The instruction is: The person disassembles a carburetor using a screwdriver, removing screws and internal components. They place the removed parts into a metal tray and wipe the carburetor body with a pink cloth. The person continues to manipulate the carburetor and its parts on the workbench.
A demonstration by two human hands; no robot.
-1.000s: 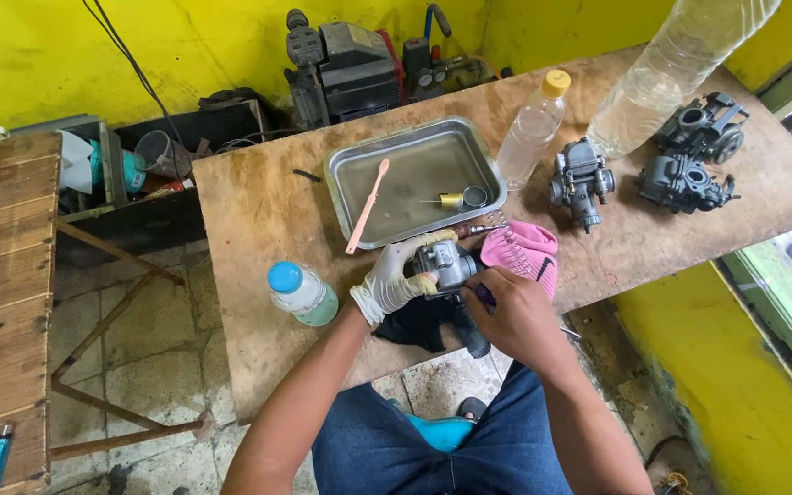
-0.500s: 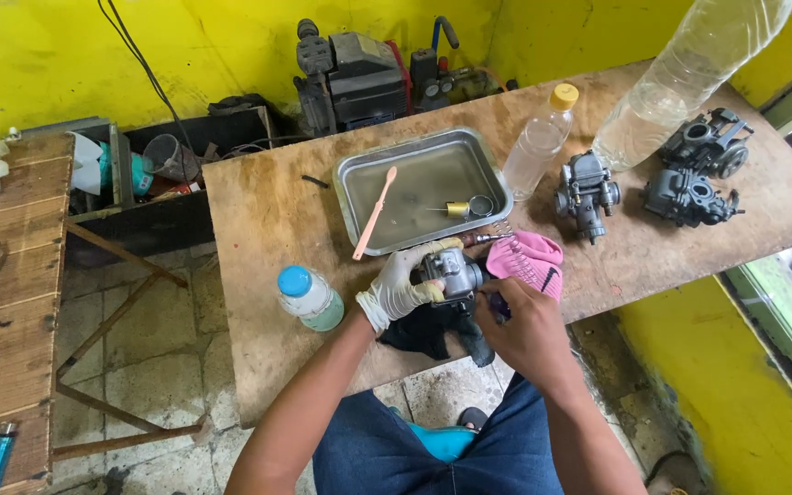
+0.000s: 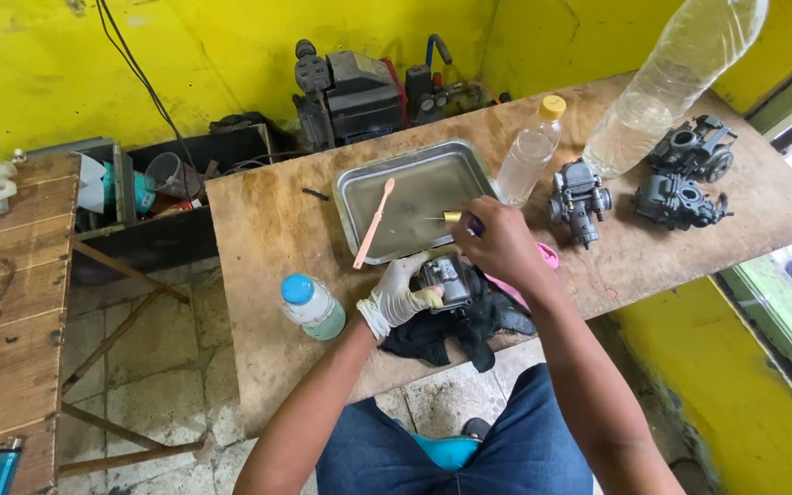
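Left hand [image 3: 398, 295] has a white glove on, and its fingers [image 3: 428, 295] are wrapped around a small grey carburetor [image 3: 446, 280], holding it just above the near edge of the counter [image 3: 268, 229], over a black rag [image 3: 451, 332]. The bare right hand [image 3: 503, 240] is reaching out over the corner of the metal tray [image 3: 359, 188], fingers pinched on a small brass-tipped tool [image 3: 456, 217], probably a little screwdriver, though it's hard to be sure. A pink cloth [image 3: 547, 257] peeks out from under that wrist.

How far along? Judging from the layout, I'd say partway. One carburetor is in hand and looks opened up on top, while three more sit untouched off to the right: one [image 3: 577, 200] just beside the small bottle, and two [image 3: 694, 174] further back near the counter's far corner. So most of the work looks left to do.

Containers:
- The tray holds a thin film of clearish liquid, plus a pink toothbrush [image 3: 373, 225] lying tilted across its left rim.
- A small clear bottle with a yellow cap [image 3: 532, 151] stands right behind the tray, mostly empty as far as I can tell.
- A big clear plastic bottle [image 3: 666, 87] leans in from the top right, with some clear liquid low down.
- A blue-capped bottle [image 3: 312, 307] with greenish liquid sits near the left forearm.
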